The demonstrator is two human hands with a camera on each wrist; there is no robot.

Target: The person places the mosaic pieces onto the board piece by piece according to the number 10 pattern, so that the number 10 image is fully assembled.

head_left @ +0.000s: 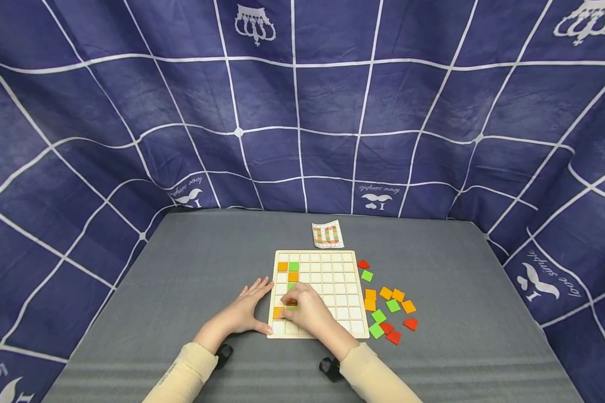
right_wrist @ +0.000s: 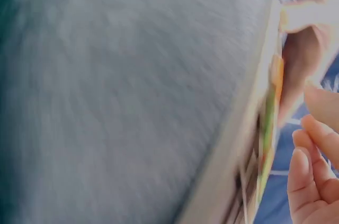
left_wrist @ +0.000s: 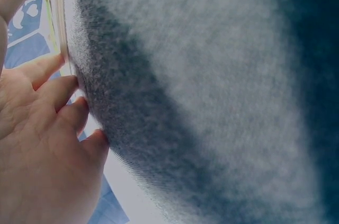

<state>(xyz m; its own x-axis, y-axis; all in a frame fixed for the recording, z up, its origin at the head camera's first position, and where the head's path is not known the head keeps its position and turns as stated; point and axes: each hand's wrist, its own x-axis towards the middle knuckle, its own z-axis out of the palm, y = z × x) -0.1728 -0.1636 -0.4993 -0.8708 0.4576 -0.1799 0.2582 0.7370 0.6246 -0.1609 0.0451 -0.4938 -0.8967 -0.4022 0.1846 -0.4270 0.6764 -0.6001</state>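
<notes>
A pale square grid board (head_left: 327,334) lies on the grey table. Orange and green tiles sit in its left columns, among them an orange tile (head_left: 283,267) and a green tile (head_left: 294,266) near the top. My left hand (head_left: 244,310) lies spread at the board's left side, its thumb at the lower left corner. Over the lower left cells is my right hand (head_left: 307,309), its fingers bent and thumb apart, close to an orange tile (head_left: 278,313). In the right wrist view nothing shows between its thumb and fingers (right_wrist: 301,168). Some cells are hidden beneath this hand.
Right of the board lie several loose pieces: orange squares (head_left: 408,306), green squares (head_left: 393,305) and red curved-edge pieces (head_left: 410,324). A small printed pattern card (head_left: 327,234) lies behind the board. A blue curtain (head_left: 333,101) with white lines surrounds the table.
</notes>
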